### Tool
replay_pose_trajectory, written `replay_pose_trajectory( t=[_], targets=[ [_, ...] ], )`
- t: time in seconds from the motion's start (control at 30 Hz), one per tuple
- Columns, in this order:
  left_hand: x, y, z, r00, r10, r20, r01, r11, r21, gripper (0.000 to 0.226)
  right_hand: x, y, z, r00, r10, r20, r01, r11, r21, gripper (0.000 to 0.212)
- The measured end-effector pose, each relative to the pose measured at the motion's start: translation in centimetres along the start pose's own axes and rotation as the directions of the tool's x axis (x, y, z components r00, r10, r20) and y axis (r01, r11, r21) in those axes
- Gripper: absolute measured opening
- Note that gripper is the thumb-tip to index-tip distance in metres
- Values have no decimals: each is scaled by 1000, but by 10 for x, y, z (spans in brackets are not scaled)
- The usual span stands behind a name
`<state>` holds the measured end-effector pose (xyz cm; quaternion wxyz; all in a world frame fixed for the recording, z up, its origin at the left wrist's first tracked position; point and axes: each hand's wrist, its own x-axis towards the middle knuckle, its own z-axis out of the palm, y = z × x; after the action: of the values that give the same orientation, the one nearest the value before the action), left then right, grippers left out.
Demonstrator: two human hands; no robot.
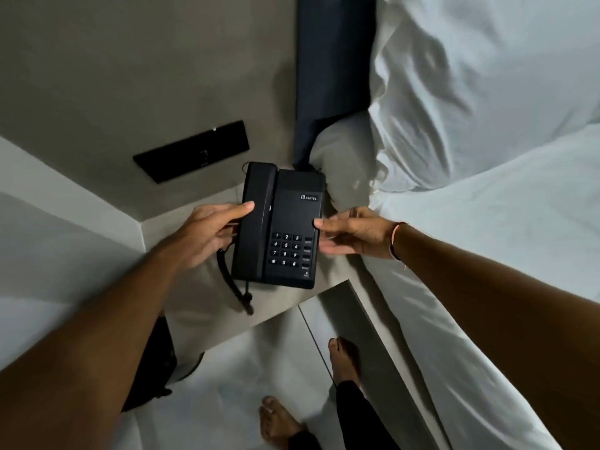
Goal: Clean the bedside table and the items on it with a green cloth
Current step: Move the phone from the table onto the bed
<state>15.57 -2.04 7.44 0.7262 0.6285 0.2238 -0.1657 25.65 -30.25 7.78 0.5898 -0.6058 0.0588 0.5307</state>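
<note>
A: How should the phone (281, 227) be handled?

B: Probably lift it level by both sides, so the handset stays seated. It sits mid-table (194, 306), left of the bed (487, 222).

A: And the hands?

B: Left hand (207, 235) pinches the handset edge; right hand (354, 235) pinches the right side. No cloth visible.

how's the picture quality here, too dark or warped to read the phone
Head view: dim, flat light; the black phone loses edge detail, though its keypad digits and logo stay legible. Wide-angle bending curves the bed and table edge. Right hand is slightly motion-blurred, left hand sharper.
</note>
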Motion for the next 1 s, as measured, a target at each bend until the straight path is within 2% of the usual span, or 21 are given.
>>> replay_pose_trajectory(
  t=[0.07, 0.17, 0.23, 0.33, 0.43, 0.6, 0.7, 0.8, 0.93, 1.0],
  targets=[
    [-12, 16, 10, 998, -4, 61, 1, 999, 49, 52, -29, 2, -3, 1000, 9, 18, -9, 1000, 12, 34],
    [-20, 35, 33, 993, -8, 119, -6, 994, 111, 46, -64, 2, -11, 998, 35, 59, -36, 999, 24, 17],
    [-22, 49, 57, 987, -13, 158, -12, 987, 158, 40, -89, 3, -21, 997, 54, 53, -55, 998, 11, 18],
    [-19, 69, 102, 969, -12, 246, -35, 982, 187, 31, -128, 7, -46, 998, 59, -7, -59, 998, 9, 30],
    [-10, 85, 155, 947, 4, 321, -74, 976, 206, 34, -168, 13, -79, 993, 30, -112, -23, 997, 67, 38],
    [14, 106, 254, 917, 62, 394, -193, 933, 304, 32, -223, 34, -133, 958, -29, -285, 81, 982, 173, 35],
    [35, 110, 306, 899, 106, 424, -291, 870, 398, 26, -240, 48, -156, 904, -61, -424, 175, 956, 235, 36],
    [56, 106, 353, 868, 132, 479, -389, 780, 490, 27, -244, 64, -172, 812, -80, -579, 276, 925, 260, 33],
    [86, 96, 410, 865, 125, 486, -436, 666, 606, 35, -236, 79, -203, 694, -20, -720, 328, 899, 291, 36],
    [102, 89, 430, 875, 131, 466, -435, 637, 637, 36, -230, 80, -219, 661, 18, -750, 328, 892, 311, 38]
  ],
)
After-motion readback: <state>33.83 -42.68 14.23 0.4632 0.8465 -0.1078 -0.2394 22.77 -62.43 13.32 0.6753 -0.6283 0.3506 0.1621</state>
